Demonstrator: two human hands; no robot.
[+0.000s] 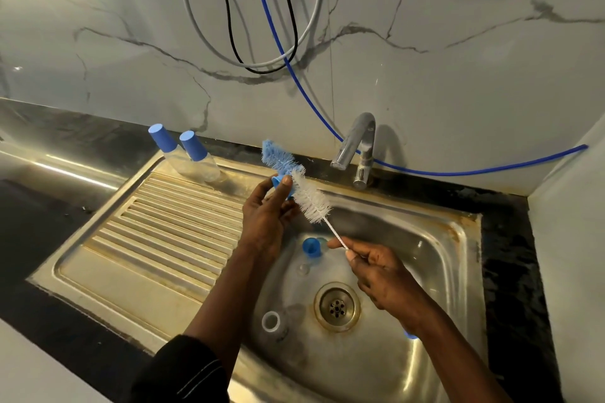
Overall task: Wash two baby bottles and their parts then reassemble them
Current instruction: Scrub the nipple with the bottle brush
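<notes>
Our left hand [268, 209] curls round a small blue part [279, 180], mostly hidden by thumb and fingers; which piece it is we cannot tell. Our right hand [381, 271] pinches the wire stem of the bottle brush [309, 198], its bristles touching that part. A blue scrap [409, 334] peeks from under our right wrist.

Below, between our hands, a blue collar [310, 247] lies in the sink [451, 239]; a white ring [271, 321] lies nearer us. Beyond our left hand a capped bottle [163, 141] and a second bottle [198, 154] stand together on the drainboard [157, 239]. The tap [357, 144] rises beyond our right hand, apart from the brush.
</notes>
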